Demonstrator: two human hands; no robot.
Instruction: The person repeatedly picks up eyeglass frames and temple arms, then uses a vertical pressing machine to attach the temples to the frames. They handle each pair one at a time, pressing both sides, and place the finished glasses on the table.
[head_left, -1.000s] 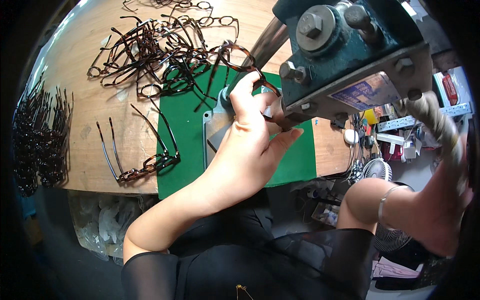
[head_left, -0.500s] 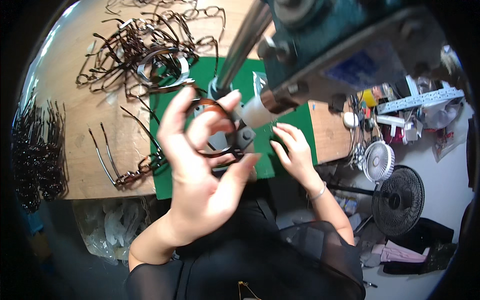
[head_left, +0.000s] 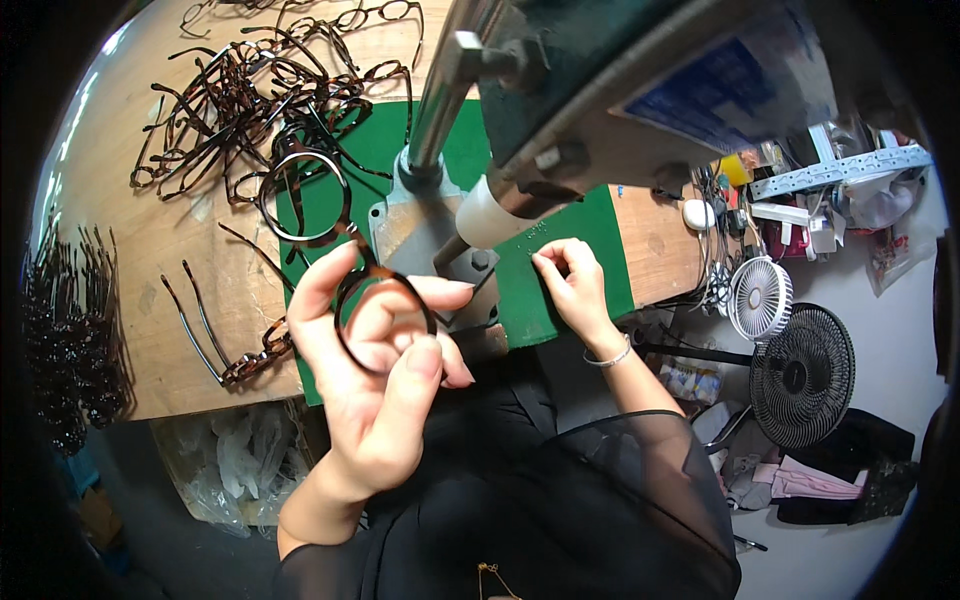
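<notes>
Gripped in my left hand (head_left: 375, 380) is a round dark tortoiseshell eyeglass frame (head_left: 366, 262), raised and tilted above the bench. My thumb and fingers close around its nearer rim, with some fingers passing through the opening; the other rim sticks out toward the far left. My right hand (head_left: 573, 280) rests at the green mat (head_left: 610, 255), thumb and forefinger pinched together beside a scatter of tiny pieces (head_left: 535, 232). What lies between those fingertips is too small to see. A bench press (head_left: 560, 110) with a white collar (head_left: 490, 215) stands between the hands.
A tangled heap of tortoiseshell glasses (head_left: 235, 110) covers the far left. Another pair of glasses (head_left: 250, 362) lies nearer, and a dense stack of dark frames (head_left: 75, 340) lines the left edge. A white fan (head_left: 758, 312) and a black fan (head_left: 800, 375) stand at right.
My left hand has drawn the eyeglass frame back and leftward from the press and turned it so both rims show. My right hand's fingers have come together into a pinch by the tiny pieces.
</notes>
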